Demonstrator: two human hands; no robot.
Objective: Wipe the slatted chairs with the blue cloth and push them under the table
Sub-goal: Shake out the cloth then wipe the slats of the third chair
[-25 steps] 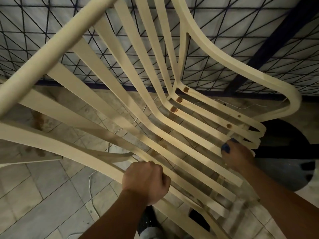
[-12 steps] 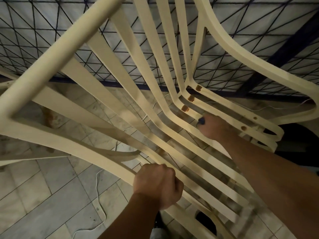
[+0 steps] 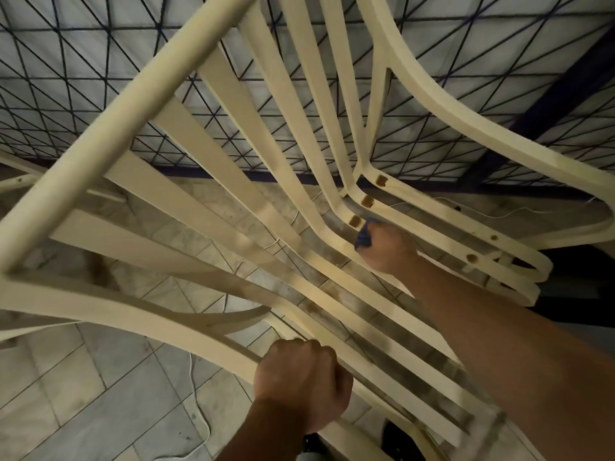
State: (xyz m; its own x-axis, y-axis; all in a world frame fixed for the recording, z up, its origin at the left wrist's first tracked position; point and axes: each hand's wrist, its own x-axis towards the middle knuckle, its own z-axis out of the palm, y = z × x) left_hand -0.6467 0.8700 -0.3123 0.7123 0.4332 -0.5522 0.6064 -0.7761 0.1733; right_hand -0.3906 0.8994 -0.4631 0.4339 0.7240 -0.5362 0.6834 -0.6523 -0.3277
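Observation:
A cream slatted chair (image 3: 253,207) fills the view, seen close from above, its slats curving from the backrest down into the seat. My left hand (image 3: 301,382) grips the chair's near side rail in a fist. My right hand (image 3: 387,249) holds the blue cloth (image 3: 364,236) bunched in its fingers and presses it on the slats at the bend where seat meets back, beside three rusty brown spots. Only a small tip of the cloth shows past my fingers.
A table with a white cloth patterned in dark triangles (image 3: 83,94) stands right behind the chair. Part of another cream chair (image 3: 20,181) shows at the left edge. A thin white cable (image 3: 199,414) lies on the grey tiled floor. A dark shape (image 3: 582,287) sits at right.
My right hand has slid the cloth along the seat slats from their front ends up to the bend at the backrest. My left hand keeps its grip on the rail.

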